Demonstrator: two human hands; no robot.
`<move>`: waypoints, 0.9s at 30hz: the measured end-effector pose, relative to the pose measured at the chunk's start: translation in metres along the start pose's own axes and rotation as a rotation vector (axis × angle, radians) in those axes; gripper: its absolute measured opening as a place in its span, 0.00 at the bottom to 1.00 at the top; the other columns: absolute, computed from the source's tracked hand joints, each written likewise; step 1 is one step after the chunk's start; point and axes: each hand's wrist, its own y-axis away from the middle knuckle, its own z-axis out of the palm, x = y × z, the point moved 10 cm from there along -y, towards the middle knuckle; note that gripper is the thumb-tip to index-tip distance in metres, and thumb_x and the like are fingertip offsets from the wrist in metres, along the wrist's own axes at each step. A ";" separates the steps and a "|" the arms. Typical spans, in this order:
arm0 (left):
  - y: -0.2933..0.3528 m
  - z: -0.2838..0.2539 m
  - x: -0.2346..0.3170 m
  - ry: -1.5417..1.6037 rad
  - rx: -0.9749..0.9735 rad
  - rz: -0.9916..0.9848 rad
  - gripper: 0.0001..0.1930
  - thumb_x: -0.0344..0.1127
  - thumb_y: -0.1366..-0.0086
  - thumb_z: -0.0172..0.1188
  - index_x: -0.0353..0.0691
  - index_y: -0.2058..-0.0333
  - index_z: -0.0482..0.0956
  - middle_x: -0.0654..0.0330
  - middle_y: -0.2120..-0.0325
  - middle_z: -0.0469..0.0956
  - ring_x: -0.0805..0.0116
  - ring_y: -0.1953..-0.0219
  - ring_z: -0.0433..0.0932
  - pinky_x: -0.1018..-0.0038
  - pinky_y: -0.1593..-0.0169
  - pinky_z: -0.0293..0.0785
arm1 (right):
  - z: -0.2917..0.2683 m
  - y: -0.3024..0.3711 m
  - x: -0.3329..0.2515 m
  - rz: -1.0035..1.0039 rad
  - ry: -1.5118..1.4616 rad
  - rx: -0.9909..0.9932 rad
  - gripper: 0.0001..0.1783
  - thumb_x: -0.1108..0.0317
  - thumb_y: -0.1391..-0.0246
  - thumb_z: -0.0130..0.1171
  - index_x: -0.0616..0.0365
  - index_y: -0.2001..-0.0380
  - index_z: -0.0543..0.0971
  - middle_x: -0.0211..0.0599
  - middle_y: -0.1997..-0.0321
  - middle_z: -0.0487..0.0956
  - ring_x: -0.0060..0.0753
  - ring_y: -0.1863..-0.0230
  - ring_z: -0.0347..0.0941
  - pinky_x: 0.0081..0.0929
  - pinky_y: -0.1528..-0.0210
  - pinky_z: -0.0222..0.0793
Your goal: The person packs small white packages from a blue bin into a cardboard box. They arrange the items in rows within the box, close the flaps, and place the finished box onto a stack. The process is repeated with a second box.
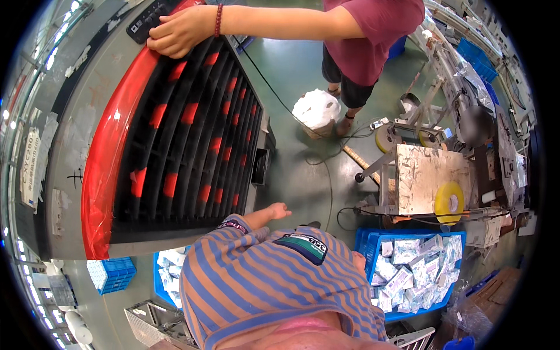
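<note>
My left hand hangs in front of my body, beside the lower right corner of a big grey machine. Its fingers are loosely bent and apart, and nothing shows in them. The machine has a black slatted grille with red patches between the slats and a red band along its edge. At my right side, only a bit of my right hand or wrist shows past my striped shirt; its fingers are hidden. It is nearest to a blue crate heaped with small white and blue boxes.
Across the machine, another person's hand rests by a black control panel. A white bundle lies near that person's feet. Cables trail over the floor. A worktable with a wooden board and yellow tape roll stands right.
</note>
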 end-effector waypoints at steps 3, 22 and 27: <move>-0.002 0.004 0.003 -0.011 0.010 0.016 0.29 0.53 0.47 0.56 0.35 0.54 0.71 0.49 0.54 0.71 0.54 0.50 0.69 0.67 0.47 0.64 | -0.001 0.004 0.006 0.020 -0.049 0.024 0.06 0.67 0.51 0.55 0.59 0.73 0.74 0.30 0.83 0.73 0.21 0.84 0.66 0.19 0.81 0.62; 0.014 0.019 -0.006 -0.037 -0.042 -0.022 0.30 0.54 0.46 0.55 0.35 0.52 0.70 0.49 0.53 0.70 0.55 0.49 0.68 0.68 0.46 0.63 | -0.001 -0.002 0.043 0.123 -0.177 0.001 0.08 0.68 0.50 0.55 0.61 0.68 0.74 0.31 0.83 0.72 0.21 0.85 0.64 0.18 0.83 0.61; 0.014 0.017 0.011 -0.047 -0.032 -0.034 0.31 0.54 0.47 0.55 0.35 0.52 0.69 0.49 0.52 0.70 0.55 0.48 0.67 0.67 0.45 0.62 | -0.004 -0.009 0.042 0.116 -0.088 -0.037 0.08 0.67 0.49 0.54 0.59 0.68 0.74 0.30 0.83 0.71 0.20 0.86 0.64 0.18 0.83 0.61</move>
